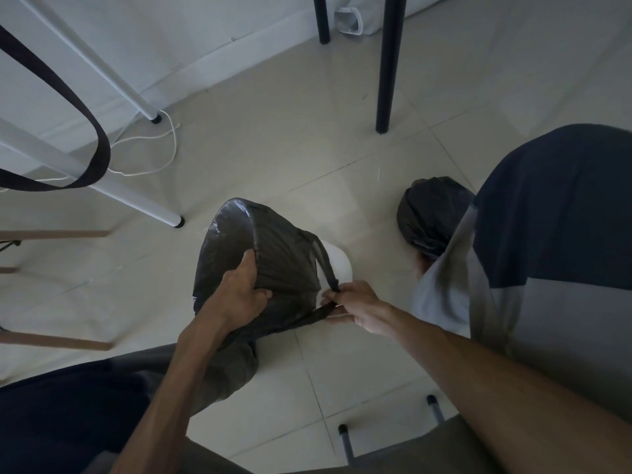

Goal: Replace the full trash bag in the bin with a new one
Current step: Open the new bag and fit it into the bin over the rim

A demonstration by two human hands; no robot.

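Observation:
A new black trash bag (284, 258) is stretched over the rim of a white bin (337, 265), which leans tilted on the tiled floor. My left hand (239, 289) grips the bag at the near rim, thumb inside the opening. My right hand (355, 306) pinches the bag's thin handle straps at the bin's right side. The bag's loose tail hangs toward me below the bin. The full black trash bag (431, 213), tied shut, lies on the floor to the right, partly hidden behind my knee.
My knee in grey and navy shorts (547, 251) fills the right side. White rack legs (136, 200), a white cable (164, 145) and a hanging black strap (85, 107) stand at left. Dark table legs (390, 63) rise behind. Wooden chair legs (54, 340) lie at far left.

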